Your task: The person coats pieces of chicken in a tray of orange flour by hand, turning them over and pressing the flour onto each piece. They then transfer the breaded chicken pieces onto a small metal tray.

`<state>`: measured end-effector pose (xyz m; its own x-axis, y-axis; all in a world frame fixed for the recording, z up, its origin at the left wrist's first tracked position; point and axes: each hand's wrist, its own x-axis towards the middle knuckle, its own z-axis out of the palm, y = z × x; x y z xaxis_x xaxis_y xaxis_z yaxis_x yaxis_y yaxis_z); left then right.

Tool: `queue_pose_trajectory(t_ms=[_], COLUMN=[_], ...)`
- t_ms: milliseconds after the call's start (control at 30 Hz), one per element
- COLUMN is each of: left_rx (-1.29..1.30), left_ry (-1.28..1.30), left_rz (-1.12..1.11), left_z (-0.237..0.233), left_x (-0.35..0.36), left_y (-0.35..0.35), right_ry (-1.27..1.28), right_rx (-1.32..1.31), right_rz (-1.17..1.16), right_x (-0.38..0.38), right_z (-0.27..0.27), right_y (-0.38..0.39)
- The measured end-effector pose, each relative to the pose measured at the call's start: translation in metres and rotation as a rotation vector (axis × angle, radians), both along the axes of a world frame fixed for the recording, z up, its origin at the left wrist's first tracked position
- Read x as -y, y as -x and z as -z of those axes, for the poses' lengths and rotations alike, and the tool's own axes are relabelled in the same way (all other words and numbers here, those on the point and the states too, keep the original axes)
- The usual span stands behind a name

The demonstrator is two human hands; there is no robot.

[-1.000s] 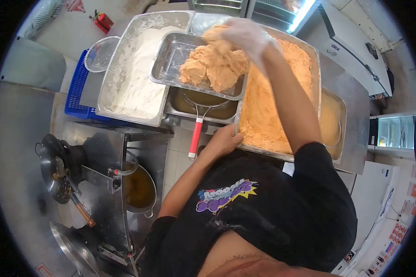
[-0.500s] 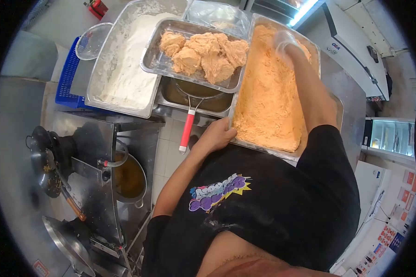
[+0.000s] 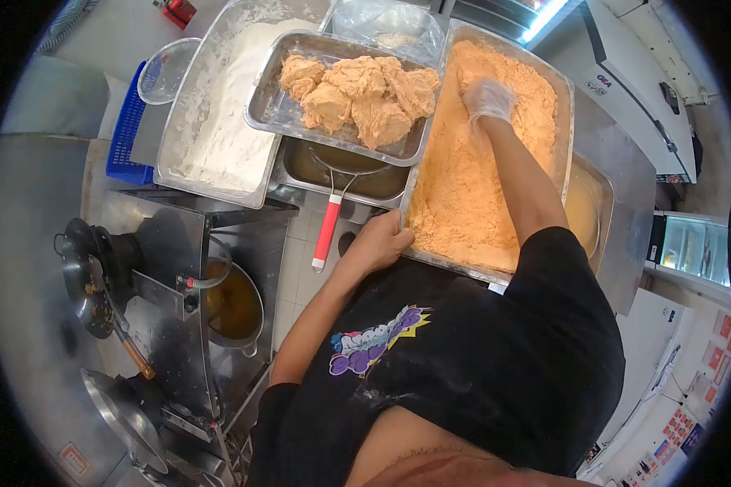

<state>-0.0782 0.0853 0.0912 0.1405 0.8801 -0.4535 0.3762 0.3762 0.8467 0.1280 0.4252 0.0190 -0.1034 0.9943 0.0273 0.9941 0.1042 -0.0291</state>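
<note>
My left hand [image 3: 382, 242] is closed on the near left corner of a deep metal tray [image 3: 571, 122]. Orange seasoned flour [image 3: 471, 195] fills this tray, loose and crumbly. In a clear plastic glove, my right hand [image 3: 489, 99] presses into the flour near the tray's far end; its fingers are hidden there. Left of that tray, a smaller metal pan [image 3: 272, 109] holds several orange-coated pieces of what looks like chicken [image 3: 361, 93]. Below it, a strainer with a red handle [image 3: 326, 231] rests over a pan of murky liquid [image 3: 382, 183].
A large tray of white flour [image 3: 235, 122] stands at the left, near a blue basket [image 3: 128, 134] and a clear bowl [image 3: 166, 71]. A plastic bag [image 3: 390, 28] lies behind. Further left are a wok [image 3: 85, 276] and a pot of oil [image 3: 234, 300]. Another pan [image 3: 585, 211] sits at the right.
My right hand has moved left and slightly nearer, from the tray's far right side into the flour. My left hand keeps its grip on the corner.
</note>
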Motion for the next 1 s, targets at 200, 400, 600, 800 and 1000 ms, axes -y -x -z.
queue_pose_trajectory(t_ms=[200,400,600,800,1000], left_rx=[0.008,-0.018,0.147,0.014,0.040], left_ry=[-0.004,-0.026,-0.048,-0.093,-0.126], left_rz=[0.017,0.049,0.043,0.043,0.023], left_z=[0.006,0.003,0.009,0.018,0.024], left_x=[-0.002,-0.004,-0.004,0.000,0.000], left_y=[0.003,0.003,0.001,0.001,0.001], right_ry=[-0.130,0.148,0.250,0.300,0.801], right_rx=[0.114,-0.152,-0.570,0.057,-0.454], right_rz=[-0.145,-0.356,0.040,-0.241,0.098], right_x=[0.072,0.179,0.145,0.186,0.176], right_z=[-0.090,-0.027,-0.031,-0.026,-0.073], right_y=[-0.020,-0.074,-0.035,-0.046,-0.055])
